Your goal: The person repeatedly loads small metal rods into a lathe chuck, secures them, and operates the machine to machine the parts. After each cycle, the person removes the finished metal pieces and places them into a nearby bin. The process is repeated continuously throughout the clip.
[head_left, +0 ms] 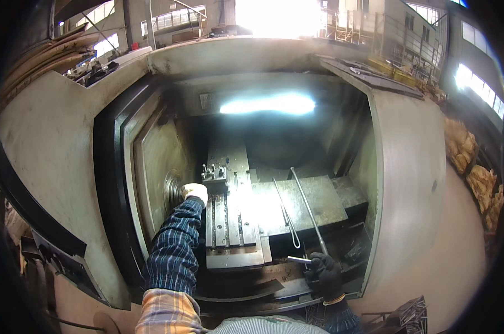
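Observation:
My left hand (195, 192), in a white glove, reaches into a lathe to the round spindle chuck (174, 191) on the left wall. Its fingers look curled, and what they hold, if anything, is hidden. Right of it stands a tool post (214, 173) with several bolts on top, on a slotted slide (229, 222). My right hand (324, 275), black-gloved, is closed at the lower right around a short light-coloured bar (300, 259). A long metal rod (307, 207) slants across a flat plate (268, 206), its lower end meeting this hand. Whether the hand grips it too is unclear.
A thin hooked rod (288, 216) lies left of the long rod. The machine's pale housing (413, 183) rises at both sides, with a bright lamp (268, 104) at the back. Metal scraps (412, 314) sit at the lower right, wrapped bundles (461, 142) farther right.

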Action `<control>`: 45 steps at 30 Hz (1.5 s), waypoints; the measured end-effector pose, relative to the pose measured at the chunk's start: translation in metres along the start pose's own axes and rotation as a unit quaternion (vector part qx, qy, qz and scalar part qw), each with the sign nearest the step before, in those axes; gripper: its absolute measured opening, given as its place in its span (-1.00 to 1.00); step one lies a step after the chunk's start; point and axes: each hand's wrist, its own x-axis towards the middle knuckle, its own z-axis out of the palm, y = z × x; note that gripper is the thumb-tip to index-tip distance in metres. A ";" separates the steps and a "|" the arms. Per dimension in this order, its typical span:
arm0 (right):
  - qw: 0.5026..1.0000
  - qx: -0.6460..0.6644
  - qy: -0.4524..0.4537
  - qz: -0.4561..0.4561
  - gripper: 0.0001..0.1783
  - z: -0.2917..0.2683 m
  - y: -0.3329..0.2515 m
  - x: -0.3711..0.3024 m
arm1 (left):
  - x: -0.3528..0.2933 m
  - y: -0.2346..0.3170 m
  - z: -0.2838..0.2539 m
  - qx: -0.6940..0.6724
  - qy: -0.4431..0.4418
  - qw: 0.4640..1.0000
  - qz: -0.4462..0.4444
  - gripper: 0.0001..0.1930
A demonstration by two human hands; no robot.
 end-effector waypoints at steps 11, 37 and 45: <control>0.995 -0.032 -0.080 -0.052 -0.73 0.096 -0.007 0.060 | -0.201 0.028 -0.147 -0.643 0.324 0.690 0.073 -0.72; 0.950 0.168 -0.222 0.138 -0.77 0.346 0.105 0.266 | -0.509 -0.240 -0.062 -0.495 0.489 0.594 -0.405 -0.62; 0.966 0.070 -0.238 0.075 -0.52 0.372 0.112 0.240 | -0.490 -0.217 -0.083 -0.459 0.516 0.583 -0.427 -0.62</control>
